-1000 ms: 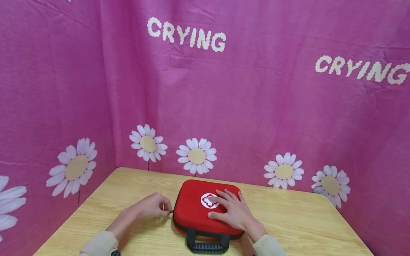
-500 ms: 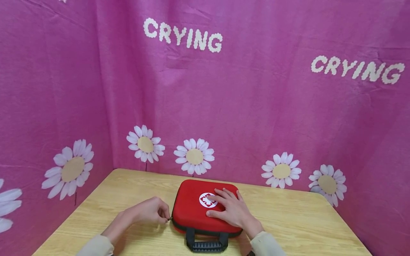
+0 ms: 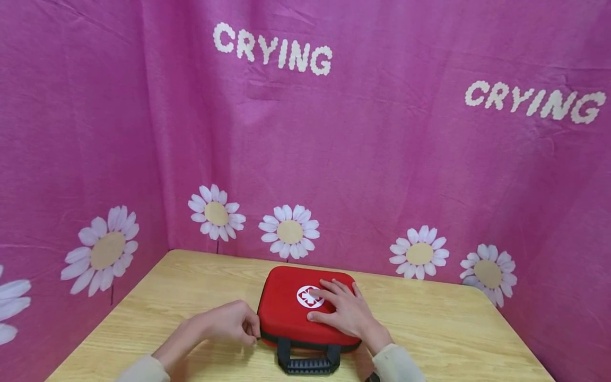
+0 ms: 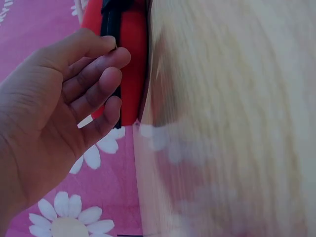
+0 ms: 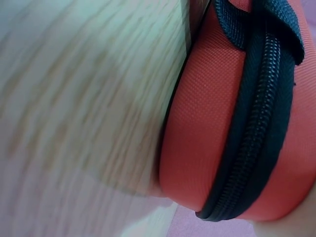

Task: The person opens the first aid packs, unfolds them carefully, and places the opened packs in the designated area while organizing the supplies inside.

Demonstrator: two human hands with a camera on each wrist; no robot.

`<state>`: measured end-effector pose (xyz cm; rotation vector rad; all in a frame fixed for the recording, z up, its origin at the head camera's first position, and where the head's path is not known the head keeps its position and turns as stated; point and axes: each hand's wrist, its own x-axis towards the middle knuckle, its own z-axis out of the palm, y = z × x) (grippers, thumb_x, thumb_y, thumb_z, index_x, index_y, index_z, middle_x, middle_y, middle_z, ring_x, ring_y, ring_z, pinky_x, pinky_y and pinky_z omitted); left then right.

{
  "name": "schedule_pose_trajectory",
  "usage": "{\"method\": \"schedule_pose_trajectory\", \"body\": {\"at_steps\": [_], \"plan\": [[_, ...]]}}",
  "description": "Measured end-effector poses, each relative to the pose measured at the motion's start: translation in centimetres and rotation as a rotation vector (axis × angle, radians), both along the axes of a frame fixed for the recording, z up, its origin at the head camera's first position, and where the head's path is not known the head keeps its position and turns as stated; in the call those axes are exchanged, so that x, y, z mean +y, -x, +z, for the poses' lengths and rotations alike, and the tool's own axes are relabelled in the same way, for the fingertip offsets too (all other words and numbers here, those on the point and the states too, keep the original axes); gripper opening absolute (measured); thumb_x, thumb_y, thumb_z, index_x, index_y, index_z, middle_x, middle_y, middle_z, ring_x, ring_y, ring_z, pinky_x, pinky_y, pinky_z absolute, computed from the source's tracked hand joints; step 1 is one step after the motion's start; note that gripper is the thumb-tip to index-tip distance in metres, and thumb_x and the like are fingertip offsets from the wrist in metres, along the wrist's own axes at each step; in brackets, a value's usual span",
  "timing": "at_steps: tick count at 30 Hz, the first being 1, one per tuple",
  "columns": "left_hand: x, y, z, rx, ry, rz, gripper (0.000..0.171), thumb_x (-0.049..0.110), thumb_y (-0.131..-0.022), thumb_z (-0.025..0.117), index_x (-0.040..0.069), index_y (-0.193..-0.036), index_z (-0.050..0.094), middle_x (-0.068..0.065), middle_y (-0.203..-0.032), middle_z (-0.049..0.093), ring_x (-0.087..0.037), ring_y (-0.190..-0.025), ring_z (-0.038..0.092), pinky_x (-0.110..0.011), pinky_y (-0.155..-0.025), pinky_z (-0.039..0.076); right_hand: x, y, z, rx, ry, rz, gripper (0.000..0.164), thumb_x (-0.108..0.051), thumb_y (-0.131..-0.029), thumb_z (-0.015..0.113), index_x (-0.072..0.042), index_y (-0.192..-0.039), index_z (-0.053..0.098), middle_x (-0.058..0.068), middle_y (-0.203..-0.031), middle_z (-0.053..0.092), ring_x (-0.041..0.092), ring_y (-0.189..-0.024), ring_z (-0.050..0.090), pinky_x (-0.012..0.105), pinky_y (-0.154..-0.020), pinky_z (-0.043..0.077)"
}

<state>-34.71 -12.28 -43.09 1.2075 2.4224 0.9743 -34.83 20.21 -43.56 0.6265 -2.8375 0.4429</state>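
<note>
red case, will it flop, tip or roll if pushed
The red case is probably fairly stiff: it shows no obvious dent under the right hand. Lying flat on the table, it would likely slide rather than tip or roll.

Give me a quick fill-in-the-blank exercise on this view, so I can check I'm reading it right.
1. The case under the right hand is coloured ____.
2. The left hand pinches at the ____ running around the case's side.
3. The handle is coloured ____.
4. The word on the curtain reads ____.

Missing words: red; zipper; black; CRYING.
</note>
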Motion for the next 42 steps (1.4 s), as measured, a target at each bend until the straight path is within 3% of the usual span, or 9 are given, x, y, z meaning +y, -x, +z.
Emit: {"method": "schedule_pose_trajectory", "body": {"at_steps": [6,10,18,24,27,31,37,42], "plan": [[0.6,-0.2,0.1,0.096,0.044,0.051,0.008,0.008,-0.08,0.076,0.015,-0.078,0.076,0.019,-0.068,0.063,0.008,-0.063,0.053,-0.016,-0.064,0.048,0.2,0.1,-0.2,-0.009,0.0,-0.04,0.066,-0.073,-0.08,0.06,-0.038,-0.136,0.059,-0.001,-0.152,0.046,0.031,-0.145,0.034,0.069,-0.115,0.014],[0.7,0.2,-0.1,0.133,0.062,0.103,0.009,0.009,-0.081,0.075,0.018,-0.079,0.076,0.019,-0.068,0.062,0.007,-0.064,0.052,-0.017,-0.062,0.046,0.6,0.1,0.3,-0.064,-0.002,-0.038,0.069,-0.073,-0.08,0.06,-0.036,-0.138,0.058,0.001,-0.154,0.045,0.033,-0.144,0.034,0.069,-0.115,0.014],[0.7,1.1,0.1,0.338,0.172,0.311,0.014,0.011,-0.079,0.071,0.023,-0.073,0.07,0.018,-0.069,0.058,0.001,-0.067,0.05,-0.023,-0.065,0.044,2.7,0.1,3.0,-0.188,-0.042,0.084,0.073,-0.067,-0.077,0.068,-0.027,-0.138,0.059,0.006,-0.15,0.047,0.035,-0.138,0.038,0.069,-0.11,0.022],[0.7,1.7,0.0,0.351,0.168,0.396,0.011,0.01,-0.079,0.071,0.02,-0.074,0.07,0.014,-0.069,0.06,-0.003,-0.067,0.051,-0.026,-0.065,0.044,4.6,0.2,3.0,-0.233,0.042,0.186,0.068,-0.059,-0.079,0.072,-0.023,-0.135,0.061,0.011,-0.15,0.045,0.036,-0.141,0.035,0.069,-0.112,0.019],[0.9,1.8,-0.5,0.307,0.125,0.406,0.011,0.007,-0.079,0.07,0.017,-0.073,0.069,0.012,-0.068,0.06,-0.005,-0.065,0.051,-0.025,-0.063,0.044,5.2,0.1,2.0,-0.27,0.092,0.186,0.069,-0.058,-0.081,0.07,-0.026,-0.141,0.055,0.01,-0.158,0.036,0.039,-0.148,0.023,0.069,-0.113,0.02],[0.9,1.8,-0.9,0.277,0.091,0.388,0.012,0.004,-0.078,0.067,0.015,-0.073,0.068,0.01,-0.066,0.059,-0.004,-0.061,0.05,-0.024,-0.062,0.043,5.3,-0.2,0.8,-0.248,0.117,0.137,0.07,-0.059,-0.084,0.067,-0.031,-0.146,0.05,0.007,-0.161,0.032,0.042,-0.151,0.015,0.069,-0.112,0.023],[0.3,2.0,-0.6,0.378,0.116,0.327,0.012,0.004,-0.079,0.067,0.015,-0.073,0.069,0.014,-0.066,0.056,-0.001,-0.064,0.047,-0.022,-0.063,0.041,4.5,-0.1,0.3,-0.193,0.095,0.067,0.069,-0.064,-0.083,0.065,-0.035,-0.144,0.05,0.001,-0.16,0.035,0.038,-0.151,0.018,0.066,-0.113,0.024],[0.3,2.0,0.0,0.422,0.148,0.275,0.015,0.004,-0.08,0.068,0.016,-0.071,0.069,0.014,-0.066,0.054,0.0,-0.065,0.045,-0.021,-0.063,0.041,4.3,-0.1,0.3,-0.173,0.104,0.038,0.07,-0.063,-0.083,0.066,-0.032,-0.144,0.052,0.004,-0.16,0.035,0.037,-0.15,0.02,0.065,-0.113,0.027]]}}
